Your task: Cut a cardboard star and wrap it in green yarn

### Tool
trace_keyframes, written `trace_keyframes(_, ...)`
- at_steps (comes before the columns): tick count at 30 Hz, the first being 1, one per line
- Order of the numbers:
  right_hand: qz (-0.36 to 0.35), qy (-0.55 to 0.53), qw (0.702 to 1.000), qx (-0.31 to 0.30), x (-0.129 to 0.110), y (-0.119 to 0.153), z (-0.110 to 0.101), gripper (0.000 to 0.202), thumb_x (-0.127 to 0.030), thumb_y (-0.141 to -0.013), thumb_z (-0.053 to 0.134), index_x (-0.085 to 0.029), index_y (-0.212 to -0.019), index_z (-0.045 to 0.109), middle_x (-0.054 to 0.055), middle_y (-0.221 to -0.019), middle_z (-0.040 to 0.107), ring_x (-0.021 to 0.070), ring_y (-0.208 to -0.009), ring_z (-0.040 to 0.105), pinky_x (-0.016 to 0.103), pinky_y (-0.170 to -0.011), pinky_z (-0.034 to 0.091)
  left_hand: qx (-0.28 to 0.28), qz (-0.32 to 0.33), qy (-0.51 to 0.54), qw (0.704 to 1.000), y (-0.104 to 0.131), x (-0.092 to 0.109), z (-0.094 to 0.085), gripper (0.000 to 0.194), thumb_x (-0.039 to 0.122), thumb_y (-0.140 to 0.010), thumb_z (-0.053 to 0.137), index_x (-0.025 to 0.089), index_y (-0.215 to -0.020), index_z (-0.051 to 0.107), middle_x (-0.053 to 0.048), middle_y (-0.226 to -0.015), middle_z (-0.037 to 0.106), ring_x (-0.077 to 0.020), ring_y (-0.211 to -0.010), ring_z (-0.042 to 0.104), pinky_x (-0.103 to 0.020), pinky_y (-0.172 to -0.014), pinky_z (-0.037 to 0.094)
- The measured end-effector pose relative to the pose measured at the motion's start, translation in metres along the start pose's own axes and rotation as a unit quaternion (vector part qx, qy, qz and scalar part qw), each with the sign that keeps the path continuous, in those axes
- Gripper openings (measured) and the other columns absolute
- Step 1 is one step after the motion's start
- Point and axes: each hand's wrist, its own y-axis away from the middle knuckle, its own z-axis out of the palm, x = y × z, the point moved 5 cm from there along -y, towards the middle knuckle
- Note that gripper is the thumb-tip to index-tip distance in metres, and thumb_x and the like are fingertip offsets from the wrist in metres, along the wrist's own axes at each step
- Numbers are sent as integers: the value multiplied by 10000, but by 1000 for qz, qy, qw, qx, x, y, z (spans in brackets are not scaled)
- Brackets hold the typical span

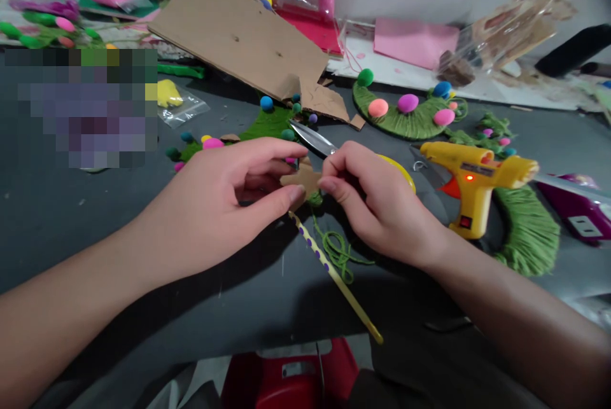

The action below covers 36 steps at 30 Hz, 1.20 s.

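Observation:
Between my two hands is a small piece of brown cardboard (304,179), with a bit of green yarn (334,250) at its lower edge and loose loops trailing onto the table. My left hand (238,189) pinches the cardboard's left side between thumb and fingers. At its right edge, the thumb and forefinger of my right hand (370,196) are pressed together on the piece. Below lies a yellow pencil (338,278) with purple dots. Scissors (312,137) lie just behind my right hand, their blades pointing left and their yellow handle partly hidden.
A yellow glue gun (470,173) with a lit red light stands at right, before a green yarn-wrapped ring (532,231). Behind are a yarn-wrapped crescent with pompoms (415,113) and a big cardboard sheet (238,34). A small bag (184,107) lies left.

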Motion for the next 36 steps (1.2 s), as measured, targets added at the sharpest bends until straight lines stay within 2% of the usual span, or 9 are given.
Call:
trace_keyframes(8, 47, -22, 998, 43, 8, -1, -6, 191, -302, -1054, 494, -224, -880, 490, -10, -750, 522, 139, -661, 473, 296, -614, 386, 40, 33, -53, 997, -1, 0, -7, 371, 298, -843, 750, 283, -1214, 727, 20, -988, 807, -201, -847, 782, -284, -848, 649)
trace_keyframes(14, 88, 19, 992, 84, 12, 3, -13, 435, -432, -1052, 496, -219, -673, 483, -20, -594, 460, 126, -561, 427, 301, -555, 368, 47, 67, -82, 993, 3, 3, -11, 381, 287, -881, 724, 286, -1261, 694, 22, -1052, 799, -180, -933, 772, -265, -894, 630)
trace_keyframes(17, 65, 16, 992, 106, 10, 3, -14, 177, -363, -1000, 611, -226, -908, 675, 4, -780, 657, 142, -644, 549, 299, -601, 445, 66, 81, -110, 988, 5, 3, -13, 449, 290, -890, 719, 324, -1332, 646, 42, -1102, 788, -175, -970, 760, -275, -933, 613)
trace_keyframes(19, 49, 0, 992, 115, 8, 3, -15, 172, -301, -985, 630, -229, -1129, 688, 37, -1003, 723, 160, -754, 619, 304, -666, 498, 79, 102, -145, 981, 5, 5, -15, 392, 310, -904, 700, 348, -1294, 672, 54, -1139, 780, -188, -998, 751, -306, -953, 605)
trace_keyframes(22, 64, -25, 994, 89, 7, 4, -13, 223, -333, -1035, 543, -232, -1155, 701, 53, -1027, 739, 174, -814, 645, 311, -720, 523, 68, 148, -168, 972, 6, 8, -15, 211, 357, -943, 643, 377, -1125, 747, 71, -1164, 772, -223, -1086, 724, -376, -994, 589)
trace_keyframes(26, 79, -63, 994, 35, 5, 5, -8, 288, -456, -1027, 547, -234, -1087, 720, 40, -932, 742, 169, -775, 648, 292, -677, 519, 70, 190, -152, 967, 7, 13, -19, 172, 331, -946, 630, 387, -1005, 782, 89, -1276, 720, -234, -1183, 670, -450, -1090, 531)
trace_keyframes(29, 86, -98, 991, 10, 6, 6, -2, 302, -455, -980, 636, -221, -1160, 698, 40, -953, 748, 169, -779, 665, 280, -649, 516, 78, 187, -135, 970, 7, 14, -21, 176, 296, -932, 637, 372, -951, 794, 109, -1384, 653, -228, -1236, 640, -429, -1105, 520)
trace_keyframes(32, 94, -135, 986, 15, 6, 7, 1, 316, -390, -960, 680, -212, -1220, 673, 56, -1029, 753, 174, -820, 686, 289, -686, 540, 65, 163, -108, 978, 6, 11, -19, 188, 283, -921, 649, 387, -928, 806, 87, -1331, 691, -226, -1173, 684, -410, -1061, 556)
trace_keyframes(36, 95, -162, 982, 29, 6, 5, -2, 220, -330, -956, 680, -184, -1120, 691, 50, -946, 749, 160, -786, 683, 280, -679, 547, 43, 160, -85, 983, 5, 9, -16, 224, 236, -906, 675, 402, -963, 814, 66, -1267, 731, -190, -1093, 717, -376, -1059, 564)
